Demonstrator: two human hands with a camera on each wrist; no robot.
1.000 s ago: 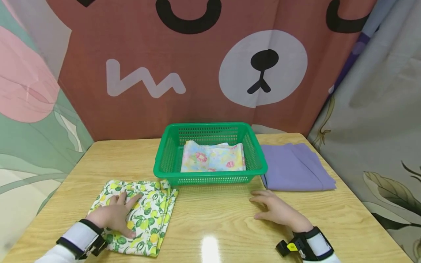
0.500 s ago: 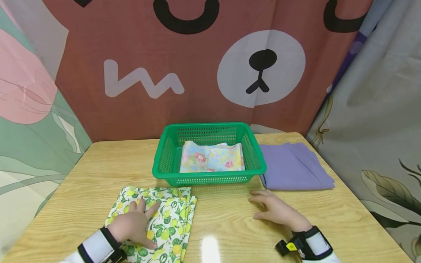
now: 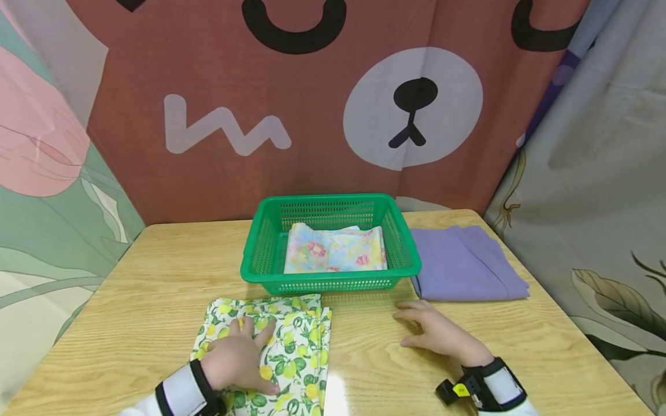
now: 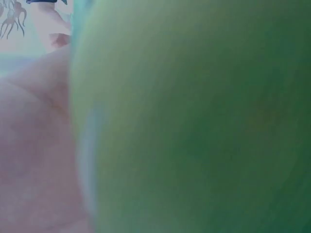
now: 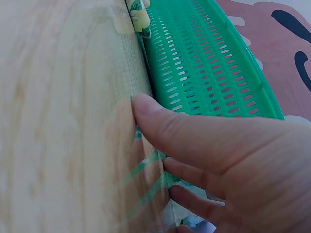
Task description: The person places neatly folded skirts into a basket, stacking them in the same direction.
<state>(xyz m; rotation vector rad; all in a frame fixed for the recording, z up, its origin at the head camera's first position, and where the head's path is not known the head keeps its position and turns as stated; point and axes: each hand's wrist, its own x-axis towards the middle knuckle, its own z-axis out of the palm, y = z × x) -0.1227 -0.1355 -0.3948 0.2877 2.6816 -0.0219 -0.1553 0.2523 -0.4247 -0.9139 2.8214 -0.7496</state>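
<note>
My left hand [image 3: 236,358] lies with spread fingers on a folded cloth printed with lemons and green leaves [image 3: 296,352], at the front left of the table. In the left wrist view the lemon-print cloth [image 4: 194,126] fills most of the picture as a green blur, beside part of the left hand [image 4: 39,145]. My right hand [image 3: 437,329] rests on the bare wood in front of the basket's right corner, fingers loosely bent, holding nothing. The right wrist view shows the thumb of the right hand [image 5: 204,150] touching the tabletop.
Behind the hands stands a green plastic basket [image 3: 333,276] with a folded pastel floral cloth [image 3: 338,248] in it. A folded purple cloth [image 3: 463,266] lies right of the basket. The wooden table [image 3: 135,323] meets a bear-print curtain [image 3: 224,185] at the back.
The left hand has slid the lemon-print cloth to the right and slightly toward the front, to before the basket. The right hand has stayed in place.
</note>
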